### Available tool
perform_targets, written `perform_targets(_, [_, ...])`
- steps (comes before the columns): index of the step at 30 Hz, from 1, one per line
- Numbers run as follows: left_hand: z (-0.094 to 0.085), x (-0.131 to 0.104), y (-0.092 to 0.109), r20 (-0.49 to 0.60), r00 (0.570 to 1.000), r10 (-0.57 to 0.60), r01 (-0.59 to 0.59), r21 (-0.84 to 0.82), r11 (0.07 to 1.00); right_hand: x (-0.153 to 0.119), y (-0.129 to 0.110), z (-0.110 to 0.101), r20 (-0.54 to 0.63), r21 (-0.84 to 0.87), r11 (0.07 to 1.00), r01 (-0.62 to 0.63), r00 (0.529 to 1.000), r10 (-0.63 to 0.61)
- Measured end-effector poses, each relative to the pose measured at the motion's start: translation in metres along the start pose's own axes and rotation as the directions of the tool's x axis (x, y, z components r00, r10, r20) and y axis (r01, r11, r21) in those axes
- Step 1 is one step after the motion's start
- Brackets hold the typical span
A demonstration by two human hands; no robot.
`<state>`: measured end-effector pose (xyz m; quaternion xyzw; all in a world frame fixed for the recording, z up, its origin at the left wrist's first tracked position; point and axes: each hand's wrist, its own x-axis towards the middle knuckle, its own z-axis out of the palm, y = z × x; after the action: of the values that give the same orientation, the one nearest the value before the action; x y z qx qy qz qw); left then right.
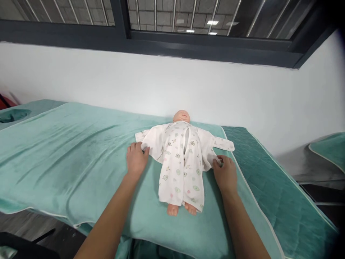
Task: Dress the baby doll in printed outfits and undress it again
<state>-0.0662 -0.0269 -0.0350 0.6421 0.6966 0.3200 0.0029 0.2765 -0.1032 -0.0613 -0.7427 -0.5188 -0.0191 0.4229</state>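
A baby doll (182, 116) lies on its back with its head toward the wall and its bare feet (173, 209) toward me. It wears a white printed baby gown (178, 162), whose front panels meet along the middle, with a small gap near the chest. My left hand (136, 160) has its thumb and fingers closed at the lower edge of the sleeve on the left. On the other side, my right hand (225, 173) pinches the lower edge of the right sleeve. That sleeve's cuff (223, 144) sticks out flat to the right. The doll's hands are hidden.
Under the doll is a light green blanket (88, 151) with white piping. A darker green quilted pad (280, 187) lies to the right. Behind stands a white wall (134, 82) below a dark window frame (202, 46). A dark object (24, 248) is at the lower left.
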Motion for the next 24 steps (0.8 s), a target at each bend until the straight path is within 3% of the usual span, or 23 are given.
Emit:
perform_targets(3, [0.003, 0.015, -0.007, 0.002, 0.992, -0.124, 0.122, 0.125, 0.985, 0.003, 0.002, 0.001, -0.014, -0.215, 0.976, -0.033, 0.999, 0.031])
perform_targets(7, [0.001, 0.014, -0.009, 0.046, 0.993, -0.106, 0.101, 0.102, 0.990, 0.015, 0.006, -0.005, 0.090, -0.272, 0.952, -0.139, 0.981, 0.169])
perform_targets(10, [-0.001, 0.008, -0.009, 0.063, 0.997, -0.042, 0.039, 0.042, 0.998, 0.032, 0.013, -0.013, 0.198, -0.084, 0.959, -0.271, 0.939, 0.282])
perform_targets(12, [-0.001, 0.007, -0.008, 0.073, 0.997, -0.026, 0.026, 0.008, 1.000, 0.043, 0.009, -0.018, 0.196, 0.082, 0.948, -0.308, 0.937, 0.288])
perform_targets(14, [-0.001, 0.007, -0.007, 0.072, 0.996, -0.050, 0.051, -0.010, 0.999, 0.052, -0.008, -0.021, 0.143, 0.240, 0.930, -0.280, 0.957, 0.251])
perform_targets(16, [-0.001, 0.009, -0.007, 0.063, 0.995, -0.082, 0.083, -0.019, 0.996, 0.056, -0.039, -0.023, 0.080, 0.421, 0.892, -0.162, 0.987, 0.141])
perform_targets(18, [-0.003, 0.009, -0.007, 0.062, 0.994, -0.090, 0.093, -0.044, 0.995, 0.053, -0.075, -0.024, 0.104, 0.528, 0.847, 0.056, 0.986, -0.130])
perform_targets(19, [-0.003, 0.009, -0.008, 0.064, 0.994, -0.093, 0.097, -0.065, 0.993, 0.050, -0.092, -0.024, 0.181, 0.508, 0.846, 0.163, 0.940, -0.290])
perform_targets(21, [-0.005, 0.008, -0.010, 0.072, 0.992, -0.105, 0.114, -0.127, 0.985, 0.040, -0.116, -0.024, 0.355, 0.414, 0.842, 0.345, 0.791, -0.498])
perform_targets(23, [-0.006, 0.007, -0.011, 0.087, 0.987, -0.136, 0.152, -0.225, 0.962, 0.030, -0.126, -0.024, 0.450, 0.314, 0.835, 0.452, 0.703, -0.550])
perform_targets(24, [-0.007, 0.008, -0.010, 0.102, 0.984, -0.147, 0.171, -0.291, 0.941, 0.025, -0.126, -0.025, 0.472, 0.283, 0.835, 0.472, 0.689, -0.550])
